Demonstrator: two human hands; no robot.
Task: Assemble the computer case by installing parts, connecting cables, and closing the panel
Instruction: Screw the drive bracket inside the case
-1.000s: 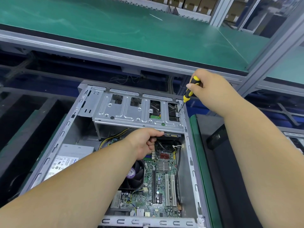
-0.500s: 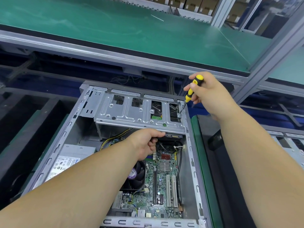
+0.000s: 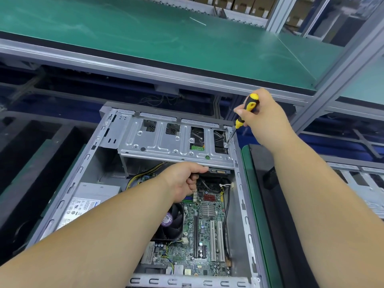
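Here, one open computer case lies in front of me with one drive cage across its far end, one motherboard on its floor, two white slots on it, and one power supply at the left wall. The cage's near edge overhangs the board, with little room by the right rail. My left hand curls its fingers under that near edge, gripping it; my right hand clenches one yellow-and-black screwdriver, tip on a screw at the cage's right corner.
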